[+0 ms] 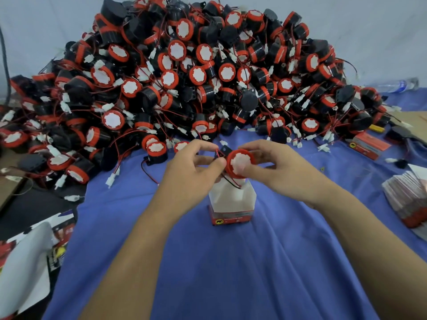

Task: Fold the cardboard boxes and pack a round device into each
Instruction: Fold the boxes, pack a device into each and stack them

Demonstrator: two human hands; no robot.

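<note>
My right hand [275,167] grips a round device [240,163] with a red rim and white face, held just above an open box. My left hand [194,167] pinches the device's red and black wires at its left side. The small cardboard box [231,204] stands upright on the blue cloth under the hands, its white flaps open at the top and its lower part red. A loop of wire hangs down over the box's opening.
A big heap of black and red round devices [184,77] with wires and white plugs fills the back of the blue cloth [208,262]. A stack of flat boxes [409,202] lies at the right edge, a folded red box [369,146] beyond it. Printed sheets [34,250] lie at the left.
</note>
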